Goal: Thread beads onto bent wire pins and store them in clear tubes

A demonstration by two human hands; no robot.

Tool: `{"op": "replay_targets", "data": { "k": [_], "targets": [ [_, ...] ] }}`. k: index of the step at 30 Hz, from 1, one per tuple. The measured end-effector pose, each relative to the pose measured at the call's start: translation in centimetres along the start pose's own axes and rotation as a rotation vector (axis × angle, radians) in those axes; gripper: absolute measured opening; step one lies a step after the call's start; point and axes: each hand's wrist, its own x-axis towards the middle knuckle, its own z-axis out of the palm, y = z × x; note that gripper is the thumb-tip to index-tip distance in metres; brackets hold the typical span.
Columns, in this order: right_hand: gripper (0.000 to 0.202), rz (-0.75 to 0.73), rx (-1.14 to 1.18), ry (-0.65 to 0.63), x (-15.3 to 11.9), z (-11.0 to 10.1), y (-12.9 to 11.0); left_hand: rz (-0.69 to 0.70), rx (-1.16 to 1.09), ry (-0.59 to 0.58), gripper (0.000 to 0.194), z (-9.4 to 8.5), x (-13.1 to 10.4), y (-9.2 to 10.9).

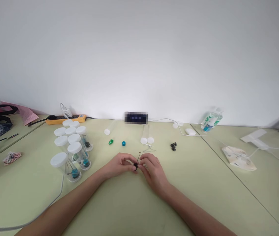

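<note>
My left hand (119, 167) is closed, thumb and fingers pinching a small black knob-like piece (135, 165). A thin metal rod (138, 156) sticks up from that piece, slanting slightly right. My right hand (152, 170) is closed close beside it, fingertips pinching what looks like another thin metal rod against the black piece; its fingers hide most of it. Just beyond my hands, several thin metal rods (149, 149) lie on the table. Farther off are a green piece (111, 142), a blue piece (124, 143) and a cluster of black pieces (173, 146).
White-capped clear tubes (60, 160) with parts inside stand at left. Other clear tubes (110, 127) lie near the wall. A dark display (136, 118), orange power strip (80, 118), white mouse (190, 131), tissue pack (211, 121) and white cable (62, 186) surround the work area.
</note>
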Motion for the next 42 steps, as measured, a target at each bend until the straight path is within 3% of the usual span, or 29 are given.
{"op": "replay_targets", "data": {
  "k": [11,21,42],
  "targets": [
    [0.019,0.04,-0.078,-0.038,0.14,-0.44,-0.31,0.005,0.009,0.021,0.028,-0.25,0.13,-0.61],
    [0.019,0.082,0.157,0.001,-0.11,-0.27,-0.24,0.05,-0.005,0.03,0.025,-0.11,0.16,-0.31],
    [0.015,0.115,0.054,-0.021,-0.15,-0.21,-0.32,0.009,-0.009,0.104,0.027,0.13,0.24,-0.11]
  ]
}}
